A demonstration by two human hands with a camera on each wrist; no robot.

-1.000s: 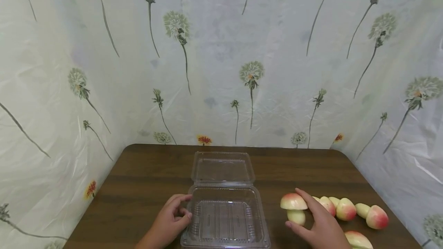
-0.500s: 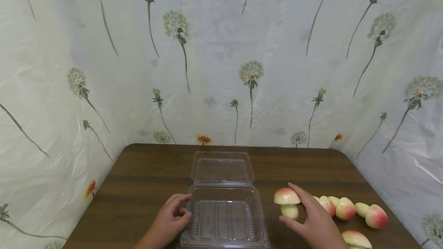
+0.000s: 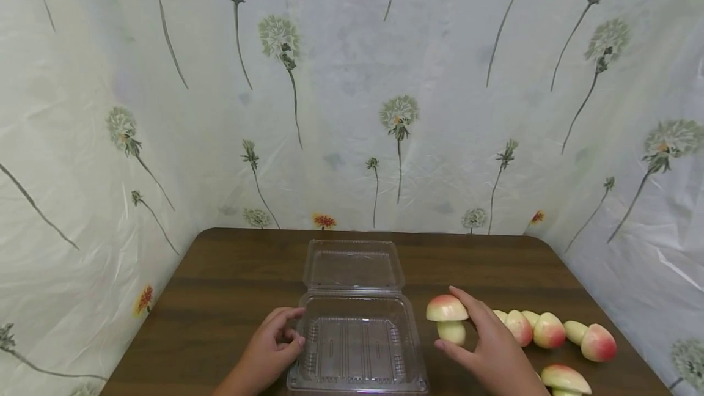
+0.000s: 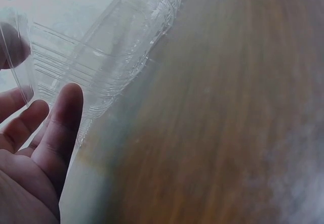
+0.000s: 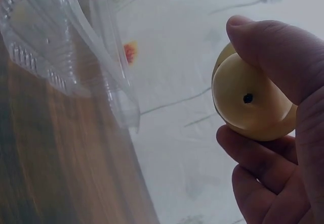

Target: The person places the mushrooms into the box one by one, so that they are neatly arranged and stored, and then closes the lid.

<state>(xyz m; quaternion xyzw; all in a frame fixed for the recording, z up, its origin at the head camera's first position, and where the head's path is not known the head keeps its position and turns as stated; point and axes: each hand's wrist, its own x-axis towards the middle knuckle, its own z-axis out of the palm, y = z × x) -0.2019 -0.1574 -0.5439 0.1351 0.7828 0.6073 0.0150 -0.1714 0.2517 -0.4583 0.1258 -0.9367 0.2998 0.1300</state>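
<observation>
Right hand [image 3: 492, 347]: thumb and fingers grip a model mushroom [image 3: 447, 310], seemingly keeping its cap uppermost.
Mushroom's place: just right of the clamshell container [image 3: 354, 353].
Left hand [image 3: 268, 344]: touching the container's left rim, perhaps steadying it; whether pinching, cannot tell.
Lid [image 3: 354, 266]: folded back, leaving the base accessible.

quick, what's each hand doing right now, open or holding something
Left hand: at the clear container's left edge, fingers bent; whether it grips cannot be told.
Right hand: holding a red-and-cream mushroom-shaped piece between thumb and fingers.
</observation>
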